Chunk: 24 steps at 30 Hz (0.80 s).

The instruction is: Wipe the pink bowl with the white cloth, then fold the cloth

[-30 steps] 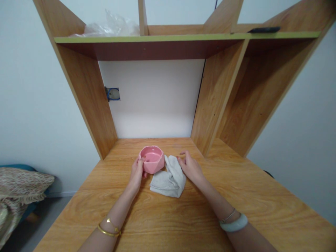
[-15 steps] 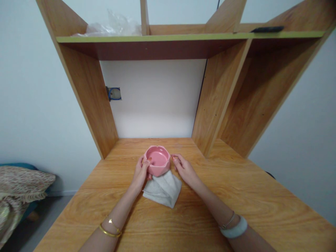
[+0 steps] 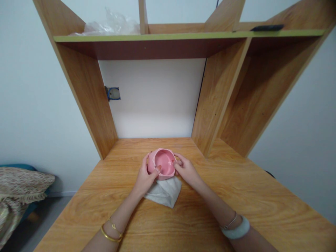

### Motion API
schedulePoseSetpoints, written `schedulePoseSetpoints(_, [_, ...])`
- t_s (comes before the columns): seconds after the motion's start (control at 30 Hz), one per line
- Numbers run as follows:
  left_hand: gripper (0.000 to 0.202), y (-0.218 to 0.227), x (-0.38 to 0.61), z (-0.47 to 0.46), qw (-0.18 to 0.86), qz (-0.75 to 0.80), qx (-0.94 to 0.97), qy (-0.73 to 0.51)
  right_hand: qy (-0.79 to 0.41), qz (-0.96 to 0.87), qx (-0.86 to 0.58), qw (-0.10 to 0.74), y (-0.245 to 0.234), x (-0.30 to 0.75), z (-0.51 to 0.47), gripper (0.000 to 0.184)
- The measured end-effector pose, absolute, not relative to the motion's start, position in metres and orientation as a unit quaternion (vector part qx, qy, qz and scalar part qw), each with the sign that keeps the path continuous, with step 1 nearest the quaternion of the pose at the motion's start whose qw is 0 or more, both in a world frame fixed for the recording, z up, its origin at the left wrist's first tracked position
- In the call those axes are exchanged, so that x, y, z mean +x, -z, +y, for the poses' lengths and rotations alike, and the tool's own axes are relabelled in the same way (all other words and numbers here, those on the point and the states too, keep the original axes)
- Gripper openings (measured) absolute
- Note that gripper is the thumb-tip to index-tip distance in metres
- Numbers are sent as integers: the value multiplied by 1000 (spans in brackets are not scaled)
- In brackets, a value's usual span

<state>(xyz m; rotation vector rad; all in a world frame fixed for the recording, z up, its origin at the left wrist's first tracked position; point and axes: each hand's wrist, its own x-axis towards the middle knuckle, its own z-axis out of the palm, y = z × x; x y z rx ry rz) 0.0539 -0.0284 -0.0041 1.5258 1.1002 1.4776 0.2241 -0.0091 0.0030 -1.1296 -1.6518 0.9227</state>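
Note:
A pink, faceted ashtray (image 3: 164, 162) with a round hollow is held up in front of me, tilted so its left outer wall shows and its opening leans to the right. My left hand (image 3: 146, 176) grips its left side, thumb over the near rim and fingers round the outer wall. At the right rim, my right hand (image 3: 186, 169) pinches the edge, thumb toward the inside. A folded light grey cloth (image 3: 166, 192) lies on the table just below and nearer to me, its far edge partly hidden by the ashtray and my left hand.
The wooden desk (image 3: 236, 203) carries a shelf unit with side panels (image 3: 86, 105) at left and right. Up on the shelf are a clear plastic bag (image 3: 111, 26) and a dark flat object (image 3: 267, 27). An open socket box (image 3: 114, 93) shows in the back wall.
The ashtray has tipped to the right and shifted slightly right. My right hand, earlier at its edge, now has the rim between thumb and fingers. The cloth stays put.

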Motion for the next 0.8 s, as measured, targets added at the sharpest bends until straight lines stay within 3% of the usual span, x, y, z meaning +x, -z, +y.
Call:
schedulePoseSetpoints(0.37, [64,6,50,-28,402,442,638,-486,-306,-652,-518,462,-8,234,-5,46])
schedulePoseSetpoints(0.63, [34,20,36,-11,207,528,663,-488,-59,-626,-660,411,-10,281,13,45])
schedulePoseSetpoints(0.8, [25,20,35,-11,159,537,699,-445,2,-599,-711,368,-7,309,19,47])
